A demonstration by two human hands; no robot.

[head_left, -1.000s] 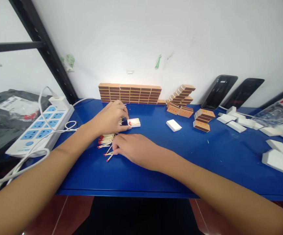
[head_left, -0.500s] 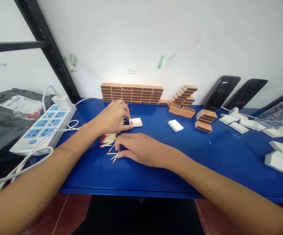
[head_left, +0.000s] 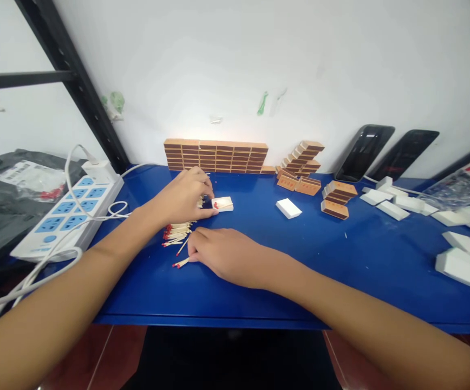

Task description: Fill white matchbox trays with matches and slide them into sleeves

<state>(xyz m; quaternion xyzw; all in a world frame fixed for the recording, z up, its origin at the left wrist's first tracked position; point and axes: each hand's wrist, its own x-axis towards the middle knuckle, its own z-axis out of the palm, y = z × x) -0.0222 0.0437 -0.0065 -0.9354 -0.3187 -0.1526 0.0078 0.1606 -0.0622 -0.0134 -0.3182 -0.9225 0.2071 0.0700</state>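
Between its thumb and fingers, my left hand (head_left: 190, 196) steadies the left end of a small white matchbox tray (head_left: 227, 207) with a few red-tipped matches in it. Part of the tray's left end is hidden by the fingers. Closer to me, my right hand (head_left: 219, 252) is closed in a pinch on a few matches (head_left: 182, 263), whose red heads stick out to the left. A pile of loose matches (head_left: 177, 233) lies on the blue table just beyond that hand, and more matchsticks show under my left palm.
Brown matchboxes (head_left: 216, 157) are stacked along the wall, with leaning ones (head_left: 304, 157) to their right. One white tray (head_left: 288, 208) lies mid-table; several others (head_left: 462, 271) lie far right. Two phones (head_left: 364, 154) lean on the wall. A power strip (head_left: 68, 208) with cables stands left.
My right hand has closed its fingers on the scattered matches and gathered them together. My left hand stays at the tray. The whole view has shifted slightly.
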